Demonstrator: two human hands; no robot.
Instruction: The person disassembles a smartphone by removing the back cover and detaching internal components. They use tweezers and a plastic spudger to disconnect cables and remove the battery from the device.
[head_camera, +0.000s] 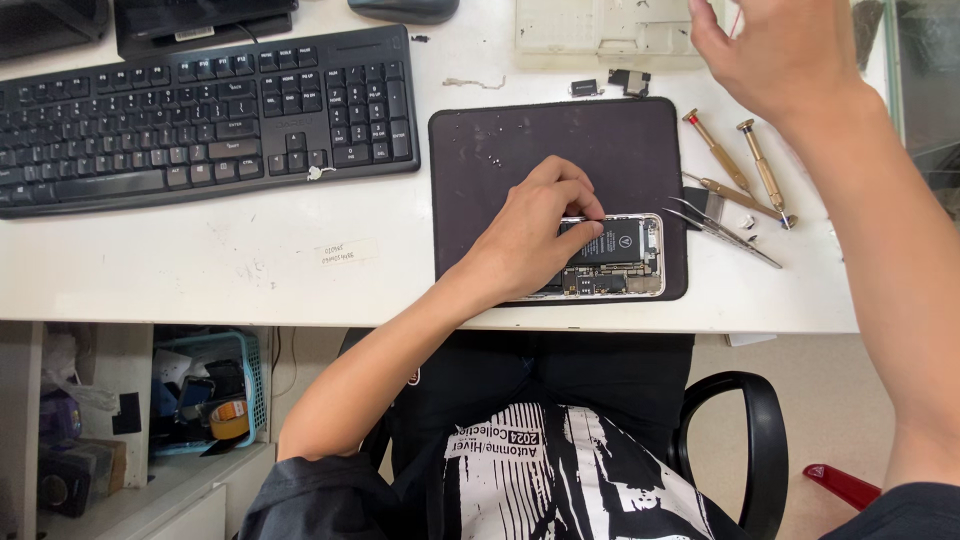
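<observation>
White laminate surface (250, 270), smooth, scuffed with faint marks, open shelving beneath at the left. On that lower shelf, a teal plastic basket (248, 385) with slotted walls, crammed with dark odds and ends and a roll of tape.

Upper left of the surface: black plastic keyboard (200, 115), matte, rectangular, set at a slight tilt, keys low and square. Beyond its far edge, part of a grey rounded mouse (405, 10).

Right of the keyboard, a dark rubbery mat (520, 140), rectangular with rounded corners, dusted with pale specks. On the near right part of the mat, an opened phone (625, 255), flat on its back, bright metal frame, black battery and small circuit parts exposed.

Left hand (530, 235) resting on the phone's left half, wrist on the mat, fingers (590, 210) curled close, thumb and index tip pressed onto the top edge of the black battery; unclear whether anything small sits pinched between them.

Behind the mat, a pale translucent plastic tray (600, 35) with shallow compartments, and two tiny dark parts (612, 85) just in front of it.

Right of the mat, brass-handled screwdrivers (735, 165), slim and cylindrical, fanned out beside steel tweezers (720, 230) with fine points.

Right hand (780, 50) raised over the far right edge, above the tray's corner, fingers loosely bent; a thin reddish sliver near the fingertips, grip impossible to judge. Below, a black curved chair armrest (765, 440).
</observation>
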